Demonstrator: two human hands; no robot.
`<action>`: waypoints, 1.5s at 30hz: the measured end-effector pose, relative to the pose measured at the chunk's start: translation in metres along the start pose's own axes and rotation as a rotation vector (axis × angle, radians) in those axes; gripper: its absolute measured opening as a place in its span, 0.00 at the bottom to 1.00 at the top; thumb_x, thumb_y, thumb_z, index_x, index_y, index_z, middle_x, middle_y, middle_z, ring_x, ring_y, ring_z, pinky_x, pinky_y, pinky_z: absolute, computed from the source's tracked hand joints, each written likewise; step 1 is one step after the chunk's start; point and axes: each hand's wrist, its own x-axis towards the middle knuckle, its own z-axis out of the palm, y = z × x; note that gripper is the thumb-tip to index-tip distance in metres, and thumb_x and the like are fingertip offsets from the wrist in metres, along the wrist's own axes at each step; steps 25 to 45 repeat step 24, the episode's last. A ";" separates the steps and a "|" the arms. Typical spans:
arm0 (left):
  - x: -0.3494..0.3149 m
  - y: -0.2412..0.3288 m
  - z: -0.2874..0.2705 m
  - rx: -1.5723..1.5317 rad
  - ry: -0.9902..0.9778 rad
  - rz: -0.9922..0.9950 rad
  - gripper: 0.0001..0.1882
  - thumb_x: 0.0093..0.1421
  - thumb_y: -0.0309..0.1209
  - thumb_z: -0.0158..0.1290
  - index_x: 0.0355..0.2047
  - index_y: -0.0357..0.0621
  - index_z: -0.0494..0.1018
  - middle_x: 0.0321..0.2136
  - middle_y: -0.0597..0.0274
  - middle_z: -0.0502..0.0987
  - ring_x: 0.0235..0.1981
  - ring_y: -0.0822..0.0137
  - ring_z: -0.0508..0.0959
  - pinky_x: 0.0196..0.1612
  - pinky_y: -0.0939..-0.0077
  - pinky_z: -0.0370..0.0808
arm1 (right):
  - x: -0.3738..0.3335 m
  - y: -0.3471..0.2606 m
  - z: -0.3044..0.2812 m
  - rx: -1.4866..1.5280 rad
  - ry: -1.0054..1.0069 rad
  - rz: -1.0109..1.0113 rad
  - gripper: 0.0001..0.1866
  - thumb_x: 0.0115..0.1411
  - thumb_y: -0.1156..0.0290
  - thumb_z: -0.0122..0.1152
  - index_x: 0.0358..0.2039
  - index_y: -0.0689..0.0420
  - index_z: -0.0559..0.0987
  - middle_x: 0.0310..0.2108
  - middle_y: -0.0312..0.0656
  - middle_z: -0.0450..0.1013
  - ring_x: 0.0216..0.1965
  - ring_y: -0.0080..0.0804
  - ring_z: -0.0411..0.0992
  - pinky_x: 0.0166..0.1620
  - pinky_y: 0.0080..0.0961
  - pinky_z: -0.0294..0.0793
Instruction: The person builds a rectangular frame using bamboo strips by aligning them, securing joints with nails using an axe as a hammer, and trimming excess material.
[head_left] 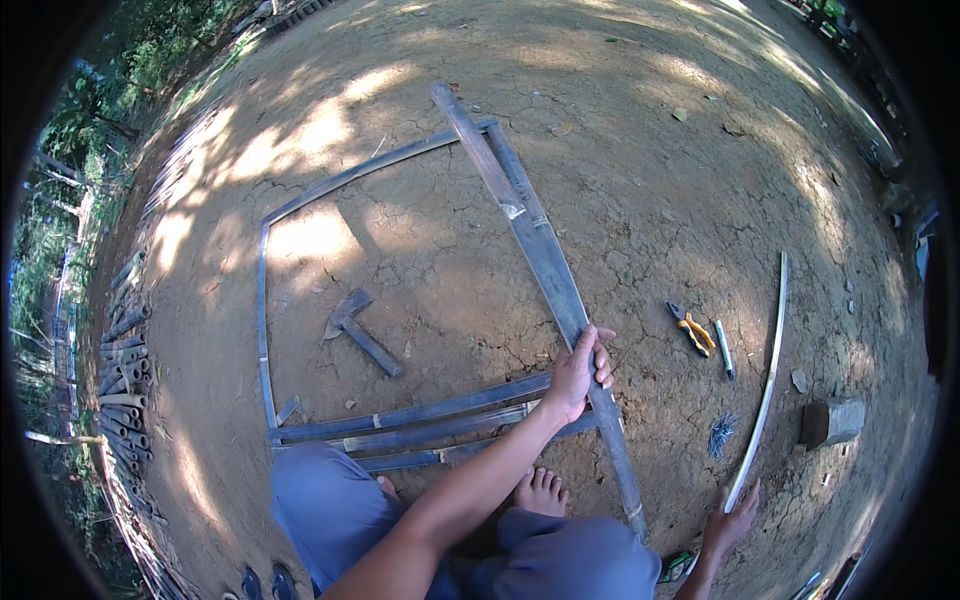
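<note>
My left hand (572, 378) is closed around a long, dark split-bamboo slat (545, 262) that slants across the right side of a four-sided bamboo frame on the ground. The frame's thin left side (263, 300) and far side (375, 168) show plainly. Several slats (430, 412) lie side by side along its near edge, partly covered by my left arm and knees. At the lower right my right hand (735, 518) grips the near end of a thin, pale bamboo strip (771, 370). Inside the frame lies a short-handled hammer-like tool (362, 330) with a flared head.
Right of the slat lie yellow-handled pliers (692, 328), a white marker (724, 350) and a small dark pile of wire pieces or nails (722, 435). A squared block (832, 422) sits farther right. Bamboo lengths (125, 400) are piled at the left. Sandals (267, 583) lie at the lower left.
</note>
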 end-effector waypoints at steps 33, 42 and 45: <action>-0.014 0.100 -0.072 0.003 0.108 0.089 0.43 0.68 0.63 0.42 0.69 0.42 0.55 0.63 0.50 0.65 0.61 0.61 0.72 0.54 0.57 0.78 | -0.066 -0.135 -0.001 0.807 -1.100 -0.046 0.13 0.68 0.57 0.62 0.36 0.54 0.82 0.20 0.32 0.74 0.23 0.23 0.72 0.28 0.28 0.72; -0.014 0.100 -0.072 0.003 0.108 0.089 0.43 0.68 0.63 0.42 0.69 0.42 0.55 0.63 0.50 0.65 0.61 0.61 0.72 0.54 0.57 0.78 | -0.066 -0.135 -0.001 0.807 -1.100 -0.046 0.13 0.68 0.57 0.62 0.36 0.54 0.82 0.20 0.32 0.74 0.23 0.23 0.72 0.28 0.28 0.72; -0.014 0.100 -0.072 0.003 0.108 0.089 0.43 0.68 0.63 0.42 0.69 0.42 0.55 0.63 0.50 0.65 0.61 0.61 0.72 0.54 0.57 0.78 | -0.066 -0.135 -0.001 0.807 -1.100 -0.046 0.13 0.68 0.57 0.62 0.36 0.54 0.82 0.20 0.32 0.74 0.23 0.23 0.72 0.28 0.28 0.72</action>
